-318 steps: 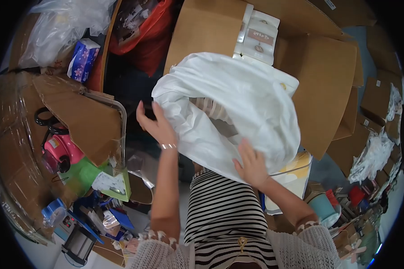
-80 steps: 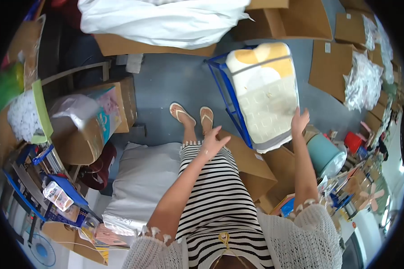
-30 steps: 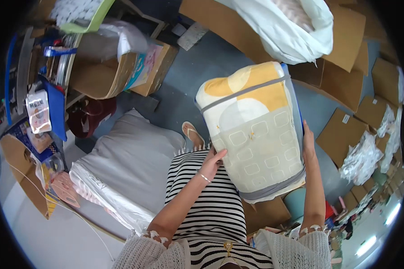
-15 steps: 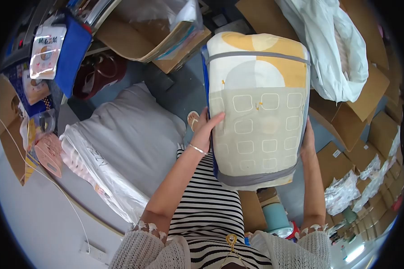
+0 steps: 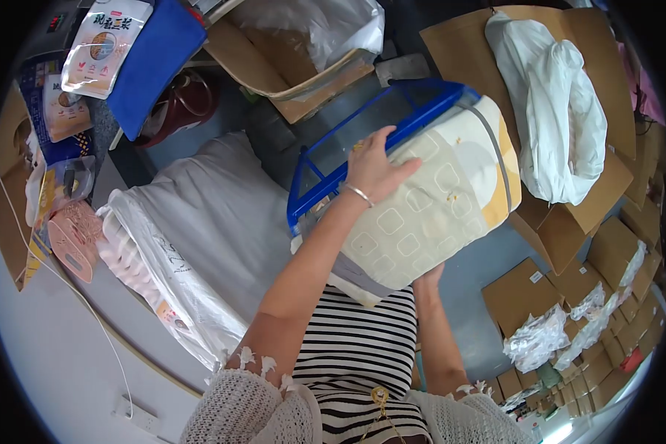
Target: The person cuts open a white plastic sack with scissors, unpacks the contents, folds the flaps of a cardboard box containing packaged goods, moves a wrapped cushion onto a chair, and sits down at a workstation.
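A blue-framed stool [image 5: 420, 113] with a yellow, white and beige cushion [image 5: 429, 207] strapped on by grey bands is tilted in front of my striped dress. My left hand [image 5: 377, 169] grips its upper left side, the thumb over the cushion and the fingers at the blue frame. Under the cushion's lower edge is my right hand [image 5: 431, 277], holding it from below, with its fingers partly hidden. To the left lies a large grey-white bag [image 5: 207, 200], with pale ribbed items showing at its open side.
An open cardboard box [image 5: 466, 55] at the upper right bears a white plastic bag [image 5: 551, 111]. Another box [image 5: 274, 70] with clear plastic stands at the top. More cartons [image 5: 525, 296] fill the right. A blue board [image 5: 155, 66] and a dark red bag [image 5: 185, 103] are upper left.
Both hands have taken hold of the cushioned stool and lifted it. Within the last half second it has tipped over to the right, showing its blue legs, and my right hand has moved lower beneath it.
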The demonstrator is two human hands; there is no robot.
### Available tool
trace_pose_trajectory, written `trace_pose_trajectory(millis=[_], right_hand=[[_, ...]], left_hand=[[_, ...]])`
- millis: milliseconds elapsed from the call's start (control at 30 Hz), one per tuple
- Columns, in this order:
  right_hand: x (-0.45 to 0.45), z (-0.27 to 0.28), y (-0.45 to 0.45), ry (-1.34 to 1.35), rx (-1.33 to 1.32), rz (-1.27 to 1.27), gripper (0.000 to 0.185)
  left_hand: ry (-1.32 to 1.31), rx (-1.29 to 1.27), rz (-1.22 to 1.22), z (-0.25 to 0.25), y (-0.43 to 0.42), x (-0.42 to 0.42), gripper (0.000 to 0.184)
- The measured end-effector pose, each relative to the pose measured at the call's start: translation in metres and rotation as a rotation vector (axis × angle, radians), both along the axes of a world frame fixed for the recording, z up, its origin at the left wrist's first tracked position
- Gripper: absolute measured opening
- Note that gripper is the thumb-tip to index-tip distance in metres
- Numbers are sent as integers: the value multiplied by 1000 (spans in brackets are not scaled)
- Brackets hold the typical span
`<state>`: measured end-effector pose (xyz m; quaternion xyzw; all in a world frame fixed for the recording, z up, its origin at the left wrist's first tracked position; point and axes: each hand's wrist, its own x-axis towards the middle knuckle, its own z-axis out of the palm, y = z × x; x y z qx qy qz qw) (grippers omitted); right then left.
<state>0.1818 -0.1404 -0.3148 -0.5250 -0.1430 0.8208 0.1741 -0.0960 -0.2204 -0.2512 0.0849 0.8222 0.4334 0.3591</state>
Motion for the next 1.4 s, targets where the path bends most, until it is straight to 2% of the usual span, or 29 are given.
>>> trace_pose_trajectory(millis=[133,233,300,433,500,533,567,600,667,700,733,767,833,867,933,967,1000,1033,1100,1200,1300,1400], right_hand=[[0,-21,-18,22,-52,-52,50],[-1,-37,-20,-135,-37,-77,51],[3,-51,-13,-51,-142,-86,51],[6,-70,8,-73,-312,-27,49],[20,-72,21,-531,-442,231,39],[25,-72,34,-502,-463,424,35],[27,-72,44,-464,-483,616,32],[31,-68,56,-436,-405,738,29],[32,-53,92,-527,-186,777,27],[25,-37,116,-628,-5,785,26],[33,-37,138,-731,331,734,29],[37,-38,158,-815,668,662,32],[-9,6,202,-775,1058,681,42],[-27,11,219,-757,1065,679,42],[-58,11,247,-691,967,887,53],[-68,3,256,-669,977,899,53],[-78,-9,262,-514,747,1023,57],[-84,-19,263,-365,509,1140,62],[-93,-22,256,-387,512,1130,65],[-95,-19,254,-427,483,1098,66],[-89,-23,261,-411,474,1151,66],[-87,-28,258,-439,484,1143,67]], left_hand=[[143,-2,-85,-21,15,-4,74],[150,-59,-151,-38,29,-9,73],[76,-68,-214,-49,40,-14,75],[109,-143,-246,-82,62,-20,74],[157,-167,-248,-90,62,-28,72],[325,-197,-255,-105,63,-26,68],[346,-226,-222,-105,67,-32,67],[364,-254,-193,-102,69,-37,66],[309,-296,-210,-90,67,-36,62],[509,-312,-126,-80,60,-25,61],[716,-328,-37,-65,52,-16,59],[739,-382,72,-45,41,-2,61],[796,-518,321,-17,7,37,69],[826,-596,465,-24,-15,62,75],[556,-782,685,-68,-61,115,83],[158,-576,828,-78,-73,128,84],[-234,-341,943,-77,-77,131,86],[-229,-338,971,-80,-78,137,86],[-453,-164,1194,-81,-71,140,86],[-306,-259,1204,-83,-66,151,84],[-370,-293,1282,-80,-60,173,80],[-269,-283,1280,-85,-63,180,72]])
